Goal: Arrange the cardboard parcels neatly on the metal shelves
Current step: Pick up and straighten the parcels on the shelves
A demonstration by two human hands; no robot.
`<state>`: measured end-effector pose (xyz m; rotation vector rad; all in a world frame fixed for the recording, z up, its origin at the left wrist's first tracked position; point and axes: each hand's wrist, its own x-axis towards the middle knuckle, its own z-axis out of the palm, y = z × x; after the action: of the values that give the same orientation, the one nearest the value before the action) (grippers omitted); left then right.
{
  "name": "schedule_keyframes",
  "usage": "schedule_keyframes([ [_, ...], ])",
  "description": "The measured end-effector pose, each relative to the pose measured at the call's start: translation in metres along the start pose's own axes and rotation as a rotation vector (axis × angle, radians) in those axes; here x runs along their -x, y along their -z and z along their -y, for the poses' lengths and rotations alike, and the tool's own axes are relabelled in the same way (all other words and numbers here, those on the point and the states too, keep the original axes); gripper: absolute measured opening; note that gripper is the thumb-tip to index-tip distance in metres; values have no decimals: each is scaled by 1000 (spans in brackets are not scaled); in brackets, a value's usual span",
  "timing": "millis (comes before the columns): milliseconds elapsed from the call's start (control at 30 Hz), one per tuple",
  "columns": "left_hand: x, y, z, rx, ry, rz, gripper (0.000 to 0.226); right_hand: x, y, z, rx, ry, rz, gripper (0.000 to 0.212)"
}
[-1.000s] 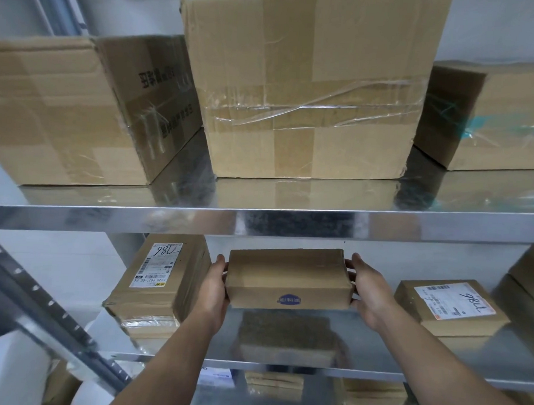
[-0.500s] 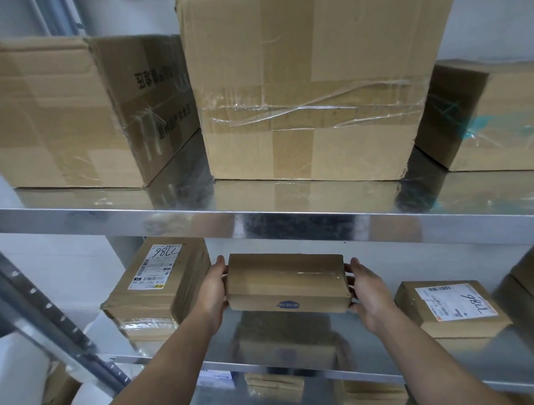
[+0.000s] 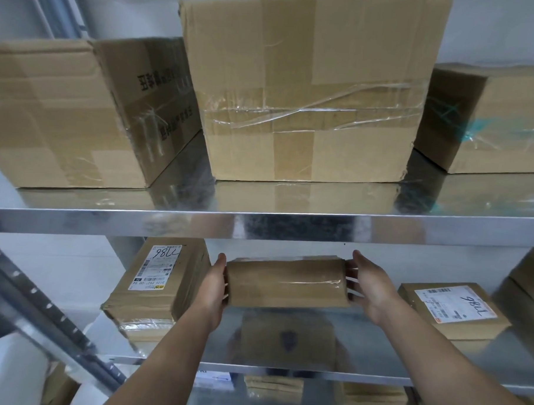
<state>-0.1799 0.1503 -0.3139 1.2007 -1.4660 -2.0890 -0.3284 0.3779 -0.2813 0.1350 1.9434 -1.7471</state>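
Observation:
I hold a small flat cardboard parcel between both hands, just above the shiny middle metal shelf. My left hand grips its left end, thumb up and fingers behind the box. My right hand grips the right end, with fingertips curled onto the cardboard. The parcel's taped face points toward me. Its reflection, with a dark logo, shows on the shelf below it.
A labelled parcel stands left of my hands, and another labelled one lies to the right. Three large boxes fill the upper shelf. A slanted metal upright crosses the lower left. More parcels sit on the shelf beneath.
The parcel has tipped in my hands: its front face with the blue logo turned downward and the taped face now shows. Both hands kept their hold and rose slightly.

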Motion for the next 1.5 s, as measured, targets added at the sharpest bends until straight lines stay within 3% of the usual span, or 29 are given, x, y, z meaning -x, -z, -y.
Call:
schedule_keyframes([
  [267, 4, 1, -5, 18, -61, -16, 43, 8, -2, 2, -41, 21, 13, 44],
  [800, 14, 1, -9, 38, -117, 32, 37, 18, -4, -8, 81, 18, 52, 13],
  [1100, 17, -5, -19, 47, -300, 20, 27, 20, -12, -20, 93, -106, 28, 50],
  [1267, 22, -15, -25, 163, -237, 110, 25, 22, -17, -27, 161, -128, 62, 46],
  [1500, 43, -30, -12, -75, -18, 338, 30, 29, -28, -32, 184, -184, 122, 24],
])
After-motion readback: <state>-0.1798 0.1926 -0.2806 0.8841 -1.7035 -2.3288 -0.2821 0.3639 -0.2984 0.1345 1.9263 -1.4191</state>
